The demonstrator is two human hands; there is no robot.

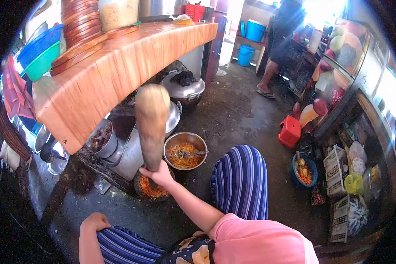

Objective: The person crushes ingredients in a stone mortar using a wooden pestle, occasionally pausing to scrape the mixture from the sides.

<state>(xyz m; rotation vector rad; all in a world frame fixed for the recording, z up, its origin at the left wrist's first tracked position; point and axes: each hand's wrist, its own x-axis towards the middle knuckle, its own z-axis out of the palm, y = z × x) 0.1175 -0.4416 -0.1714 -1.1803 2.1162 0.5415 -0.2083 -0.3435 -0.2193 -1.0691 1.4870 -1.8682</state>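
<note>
A large wooden pestle (152,125), thick and pale at its top end, stands raised and nearly upright with my right hand (160,174) wrapped round its lower part. Under that hand is a mortar (166,198), partly hidden, holding an orange-red chopped mixture (150,190). Just beyond it a metal bowl (193,166) contains more orange mixture and a metal spoon (192,153). My left hand (97,221) lies over my left knee on the striped cloth (123,243), fingers loosely bent, holding nothing.
A thick wooden counter (132,57) overhangs the left side. Beneath it are metal pots (187,90). On the right sit a blue bucket (293,172) of orange mixture, a red stool (289,131) and plastic crates (339,220). Another person (282,33) stands at the back.
</note>
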